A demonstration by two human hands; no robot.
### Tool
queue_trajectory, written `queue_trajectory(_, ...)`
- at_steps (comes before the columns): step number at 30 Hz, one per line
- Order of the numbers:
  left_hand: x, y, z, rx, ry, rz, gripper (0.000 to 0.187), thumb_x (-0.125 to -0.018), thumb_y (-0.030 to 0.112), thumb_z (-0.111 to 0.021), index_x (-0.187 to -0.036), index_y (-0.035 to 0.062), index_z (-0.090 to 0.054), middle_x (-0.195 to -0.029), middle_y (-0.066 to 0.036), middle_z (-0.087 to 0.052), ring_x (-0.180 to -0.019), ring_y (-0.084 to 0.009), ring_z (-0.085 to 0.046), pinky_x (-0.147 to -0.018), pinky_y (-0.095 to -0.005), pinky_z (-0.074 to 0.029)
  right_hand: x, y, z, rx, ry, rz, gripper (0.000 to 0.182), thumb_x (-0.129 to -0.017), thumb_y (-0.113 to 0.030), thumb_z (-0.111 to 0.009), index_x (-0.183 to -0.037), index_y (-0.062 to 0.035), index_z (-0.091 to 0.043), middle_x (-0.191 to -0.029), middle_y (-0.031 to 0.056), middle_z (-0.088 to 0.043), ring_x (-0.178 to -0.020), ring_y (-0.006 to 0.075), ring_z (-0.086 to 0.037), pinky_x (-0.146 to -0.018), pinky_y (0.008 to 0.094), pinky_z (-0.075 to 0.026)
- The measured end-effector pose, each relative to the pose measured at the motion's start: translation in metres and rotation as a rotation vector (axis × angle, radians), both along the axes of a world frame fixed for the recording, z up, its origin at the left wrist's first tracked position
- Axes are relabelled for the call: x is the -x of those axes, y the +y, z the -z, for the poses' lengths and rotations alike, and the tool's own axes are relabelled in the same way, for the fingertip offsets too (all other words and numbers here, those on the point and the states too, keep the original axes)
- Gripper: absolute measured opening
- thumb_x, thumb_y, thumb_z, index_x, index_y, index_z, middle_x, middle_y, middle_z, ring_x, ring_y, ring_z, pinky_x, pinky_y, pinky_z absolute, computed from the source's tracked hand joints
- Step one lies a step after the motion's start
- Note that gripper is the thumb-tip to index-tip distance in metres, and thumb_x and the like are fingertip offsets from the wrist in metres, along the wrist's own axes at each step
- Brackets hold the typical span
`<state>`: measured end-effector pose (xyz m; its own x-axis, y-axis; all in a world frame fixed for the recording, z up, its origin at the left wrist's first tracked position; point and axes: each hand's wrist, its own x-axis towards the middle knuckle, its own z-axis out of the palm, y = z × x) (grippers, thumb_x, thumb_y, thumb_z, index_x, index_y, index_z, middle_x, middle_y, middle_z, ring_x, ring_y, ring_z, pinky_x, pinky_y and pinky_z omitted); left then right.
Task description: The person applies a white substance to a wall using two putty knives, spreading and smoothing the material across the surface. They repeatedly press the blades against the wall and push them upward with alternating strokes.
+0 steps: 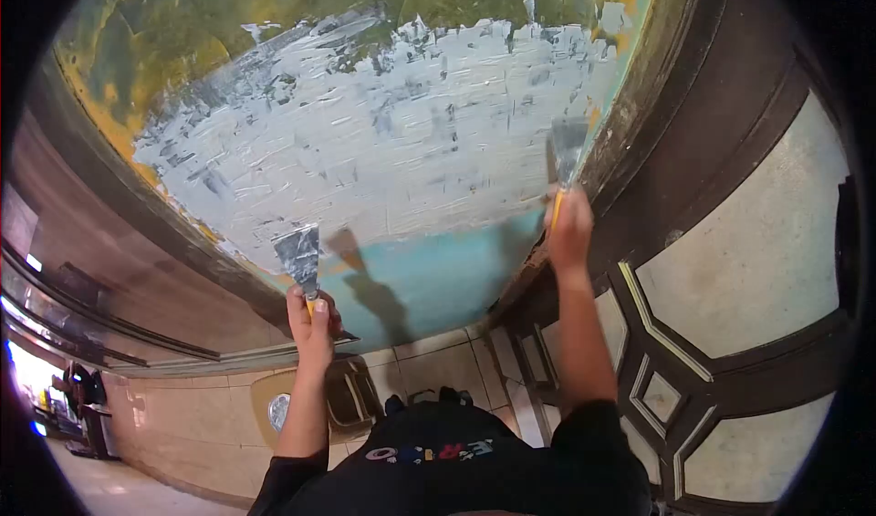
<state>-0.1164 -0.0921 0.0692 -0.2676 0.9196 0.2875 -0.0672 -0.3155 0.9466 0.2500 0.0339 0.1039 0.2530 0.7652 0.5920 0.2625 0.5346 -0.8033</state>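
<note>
My left hand (313, 324) is closed around the yellow handle of a putty knife (299, 256), whose blade points up and is smeared with grey-white paste. My right hand (570, 229) grips a second putty knife (568, 142) by its yellow handle. That blade lies at the right side of the wall, close to the brown frame; whether it touches is hard to tell. A broad patch of rough white putty (392, 160) covers the middle of the wall, with streaks and darker spots in it. Green and orange paint shows above it, pale turquoise paint (429, 274) below.
Brown wooden trim (639, 105) borders the wall on the right, beside a panelled door (730, 251). Below my left hand stands a tan stool-like object (260, 390) with a round silvery thing (278, 411) on it. Tiled floor (443, 370) shows under the wall.
</note>
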Motion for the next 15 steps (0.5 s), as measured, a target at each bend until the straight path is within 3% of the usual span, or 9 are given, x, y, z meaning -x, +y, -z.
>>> queue_trajectory(2, 0.0, 0.005, -0.003, -0.032, 0.005, 0.032, 0.024, -0.093, 0.022, -0.05, -0.109, 0.0094, -0.037, -0.074, -0.003, -0.047, -0.056, -0.0092, -0.046, -0.047, -0.0215, -0.042, 0.016, 0.006, -0.049, 0.048, 0.093, -0.02, 0.029, -0.098, -0.022, -0.038, -0.085, -0.0045, -0.056, -0.067, 0.0039, -0.051, -0.054, 0.0118, -0.043, -0.051, 0.0295, -0.036)
queue_trajectory(4, -0.002, 0.001, -0.009, -0.037, -0.047, 0.03, 0.025, -0.093, 0.023, -0.051, -0.109, 0.01, -0.036, -0.075, -0.003, -0.047, -0.056, -0.0091, -0.046, -0.046, -0.0211, -0.041, 0.021, 0.01, -0.061, 0.053, -0.074, 0.029, 0.032, -0.098, -0.025, -0.037, -0.084, -0.0027, -0.056, -0.061, 0.0052, -0.048, -0.054, 0.0129, -0.046, -0.051, 0.0324, -0.036)
queue_trajectory(6, 0.006, -0.003, -0.007, -0.046, -0.047, 0.022, 0.026, -0.093, 0.023, -0.051, -0.108, 0.0099, -0.036, -0.076, -0.003, -0.047, -0.057, -0.009, -0.047, -0.047, -0.021, -0.041, 0.016, 0.018, 0.008, 0.02, -0.225, 0.155, 0.036, -0.099, -0.03, -0.038, -0.085, -0.002, -0.056, -0.058, 0.001, -0.044, -0.051, 0.0102, -0.041, -0.049, 0.0291, -0.034)
queue_trajectory(8, 0.019, -0.011, -0.003, -0.037, 0.006, 0.012, 0.025, -0.094, 0.023, -0.051, -0.108, 0.0094, -0.035, -0.077, -0.003, -0.047, -0.06, -0.0085, -0.047, -0.048, -0.0212, -0.042, 0.004, 0.014, 0.125, 0.179, -0.3, 0.168, 0.038, -0.098, -0.033, -0.041, -0.086, -0.0022, -0.058, -0.057, 0.0009, -0.044, -0.053, 0.01, -0.044, -0.05, 0.0288, -0.036)
queue_trajectory(10, 0.032, -0.021, 0.004, -0.007, 0.014, 0.028, 0.025, -0.094, 0.022, -0.051, -0.109, 0.0092, -0.035, -0.077, -0.003, -0.047, -0.06, -0.0083, -0.047, -0.048, -0.0211, -0.042, 0.015, -0.039, 0.15, 0.388, -0.055, 0.031, 0.039, -0.098, -0.035, -0.043, -0.088, -0.0014, -0.059, -0.059, 0.0004, -0.047, -0.056, 0.01, -0.046, -0.052, 0.0279, -0.038)
queue_trajectory(13, 0.033, -0.019, 0.001, 0.017, 0.009, 0.031, 0.025, -0.094, 0.021, -0.05, -0.11, 0.0082, -0.035, -0.076, -0.002, -0.047, -0.06, -0.0079, -0.046, -0.049, -0.021, -0.042, 0.001, -0.053, 0.127, 0.385, 0.137, 0.058, 0.037, -0.096, -0.034, -0.046, -0.101, 0.0002, -0.06, -0.068, 0.003, -0.051, -0.062, 0.0142, -0.049, -0.058, 0.0322, -0.041)
queue_trajectory(15, 0.03, -0.013, -0.001, 0.077, 0.094, 0.061, 0.024, -0.094, 0.021, -0.05, -0.108, 0.008, -0.036, -0.075, -0.002, -0.047, -0.059, -0.0076, -0.045, -0.049, -0.021, -0.041, -0.007, -0.022, 0.076, -0.154, -0.157, 0.191, 0.032, -0.098, -0.029, -0.044, -0.107, -0.0011, -0.058, -0.074, 0.0004, -0.052, -0.056, 0.0071, -0.044, -0.052, 0.0243, -0.038)
